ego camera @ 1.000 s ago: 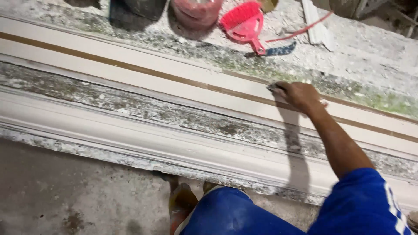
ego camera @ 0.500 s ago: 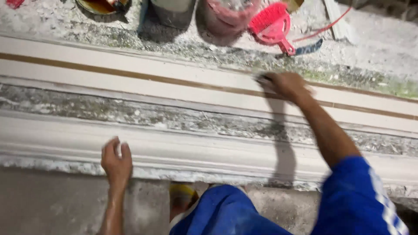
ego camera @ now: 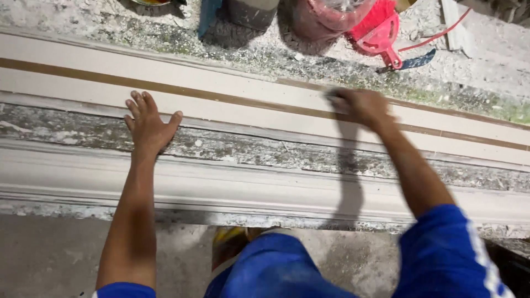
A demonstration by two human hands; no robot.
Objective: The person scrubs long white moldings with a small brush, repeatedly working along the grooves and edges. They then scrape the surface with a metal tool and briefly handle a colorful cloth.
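A long white plaster strip (ego camera: 232, 91) with a thin brown line along it lies across the crusted bench (ego camera: 248, 149). My left hand (ego camera: 148, 124) rests flat on the strip's near edge and the bench, fingers spread and holding nothing. My right hand (ego camera: 361, 105), blurred, is curled down on the strip over the brown line. A small grey piece (ego camera: 331, 94) shows at its fingertips; I cannot tell what it is. A white curved moulding (ego camera: 248, 187) runs along the bench's near side, below both hands.
Behind the strip stand a pink brush (ego camera: 381, 30), a pink bag (ego camera: 326, 19), a grey container (ego camera: 251, 11) and a blue-handled tool (ego camera: 411, 62) on plaster rubble. My blue-clad knee (ego camera: 276, 270) and a yellow sandal (ego camera: 232, 243) are over the dusty floor (ego camera: 49, 259).
My left hand has moved up from the near moulding to lie flat at the strip's edge. My right hand has slid left along the brown line.
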